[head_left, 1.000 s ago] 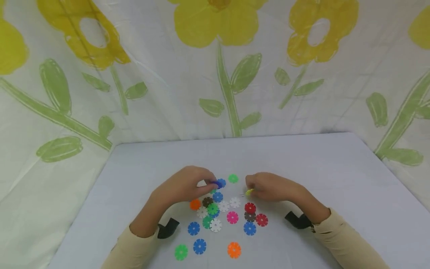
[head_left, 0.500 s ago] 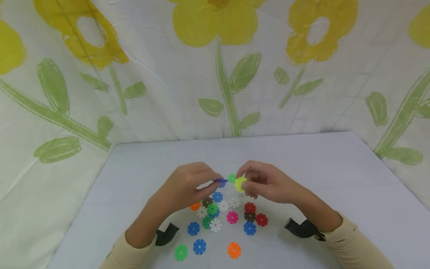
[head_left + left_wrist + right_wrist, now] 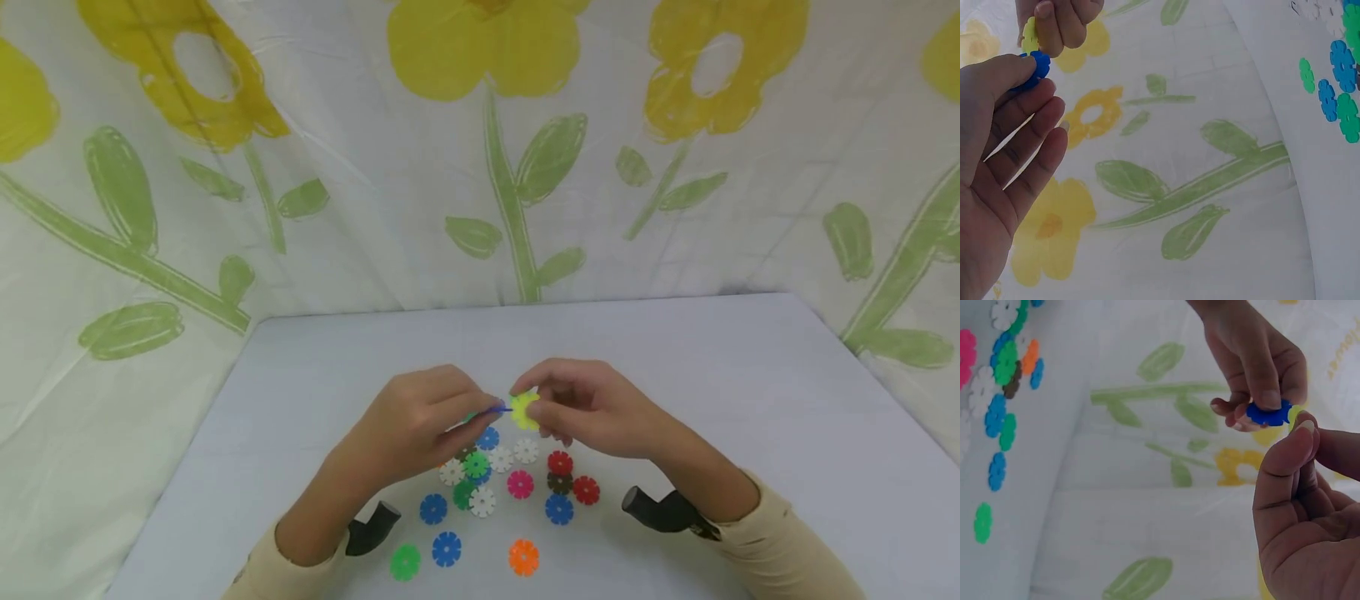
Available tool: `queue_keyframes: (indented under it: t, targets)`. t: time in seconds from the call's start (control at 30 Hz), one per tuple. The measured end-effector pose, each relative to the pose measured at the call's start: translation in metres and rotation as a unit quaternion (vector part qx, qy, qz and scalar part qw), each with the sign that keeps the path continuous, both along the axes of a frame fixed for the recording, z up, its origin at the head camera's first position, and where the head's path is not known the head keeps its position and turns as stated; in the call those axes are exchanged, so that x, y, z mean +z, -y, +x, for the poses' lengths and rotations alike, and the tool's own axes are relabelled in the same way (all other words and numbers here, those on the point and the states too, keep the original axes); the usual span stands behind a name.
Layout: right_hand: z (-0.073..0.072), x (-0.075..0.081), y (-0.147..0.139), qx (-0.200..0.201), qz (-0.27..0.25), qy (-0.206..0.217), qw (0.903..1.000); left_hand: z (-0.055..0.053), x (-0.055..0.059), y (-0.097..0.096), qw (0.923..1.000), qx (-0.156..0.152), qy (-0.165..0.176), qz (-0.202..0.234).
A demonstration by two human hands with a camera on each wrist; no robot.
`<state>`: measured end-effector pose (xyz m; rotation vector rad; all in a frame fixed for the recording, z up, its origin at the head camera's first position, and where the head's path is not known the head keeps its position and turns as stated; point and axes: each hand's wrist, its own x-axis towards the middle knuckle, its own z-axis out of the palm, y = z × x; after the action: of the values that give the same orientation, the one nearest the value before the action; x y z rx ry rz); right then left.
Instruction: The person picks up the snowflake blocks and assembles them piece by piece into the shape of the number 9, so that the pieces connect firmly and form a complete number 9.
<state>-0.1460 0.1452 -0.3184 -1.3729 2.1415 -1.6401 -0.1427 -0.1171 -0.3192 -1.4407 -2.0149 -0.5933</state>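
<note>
My left hand (image 3: 420, 427) pinches a dark blue notched plastic disc (image 3: 1268, 416) between thumb and index finger, with the disc edge-on in the head view. Its other fingers are spread loosely in the left wrist view. Opposite it, my right hand (image 3: 596, 408) pinches a yellow notched disc (image 3: 522, 412) by thumb and fingertips. Above the table the two discs meet edge to edge, at an angle to each other. Whether their slots are engaged cannot be told. My fingers cover part of both discs.
Below the hands, several similar discs lie scattered on the white table (image 3: 660, 350), including a pink disc (image 3: 520, 484), an orange disc (image 3: 523, 557) and a green disc (image 3: 405, 562). Some overlap. A flower-painted cloth (image 3: 375, 208) hangs behind the table.
The right hand has lifted the yellow disc off the table and brought it left to the blue one. The left hand has turned its blue disc edge-on; the gap between them has closed.
</note>
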Motion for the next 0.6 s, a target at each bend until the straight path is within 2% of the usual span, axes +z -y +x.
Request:
queue_keyframes:
  t: [0.17, 0.4, 0.6]
  targets:
    - [0.003, 0.001, 0.001, -0.013, 0.005, -0.001, 0.9999, 0.005, -0.002, -0.002, 1.0000, 0.005, 0.001, -0.006]
    - [0.006, -0.003, 0.005, -0.004, -0.016, 0.032, 0.9994, 0.013, -0.002, -0.007, 0.9980, 0.057, -0.014, -0.025]
    - [0.009, -0.004, 0.006, -0.002, -0.030, 0.041, 0.9987, 0.017, -0.005, -0.012, 0.9967, 0.072, -0.037, 0.000]
